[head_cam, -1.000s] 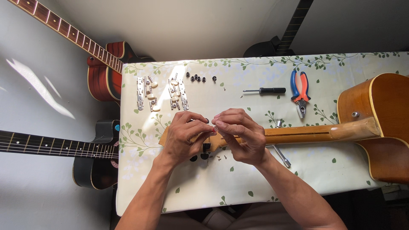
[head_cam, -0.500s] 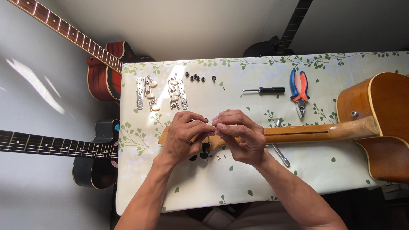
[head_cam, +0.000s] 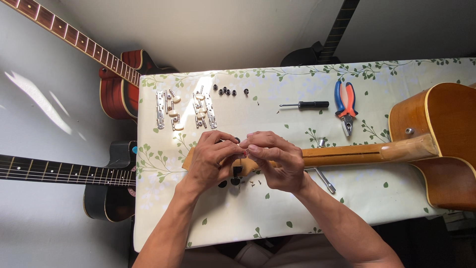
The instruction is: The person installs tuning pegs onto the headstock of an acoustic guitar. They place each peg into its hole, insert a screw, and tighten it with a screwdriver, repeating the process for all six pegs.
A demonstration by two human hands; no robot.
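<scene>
At the centre of the frame, both hands meet over the headstock end of a stringless acoustic guitar [head_cam: 436,144] that lies flat on a leaf-patterned tablecloth [head_cam: 277,218]. The guitar's long axis runs left to right: the amber body fills the right edge, the bare neck [head_cam: 357,155] stretches leftward, and the headstock [head_cam: 191,158] peeks out just left of the left hand [head_cam: 210,161], mostly covered by it. The left hand curls down over the headstock from above, fingers closed on it. The right hand [head_cam: 277,164] comes in from the lower right with fingertips pinched narrowly together on something very small at the headstock's upper edge, too small to make out. The two sets of fingertips touch, and dark tuner knobs [head_cam: 233,178] show just below them. A slim metal tool [head_cam: 325,179] lies beside the right wrist, under the neck. In the upper left of the cloth rest two strips of tuning machines [head_cam: 186,110] with cream buttons, and right of them a row of small black bushings [head_cam: 228,91]. Farther right lie a black-handled screwdriver [head_cam: 305,104] and red-and-blue pliers [head_cam: 345,106], well apart from both hands. No container is in view; the loose parts sit straight on the cloth.
</scene>
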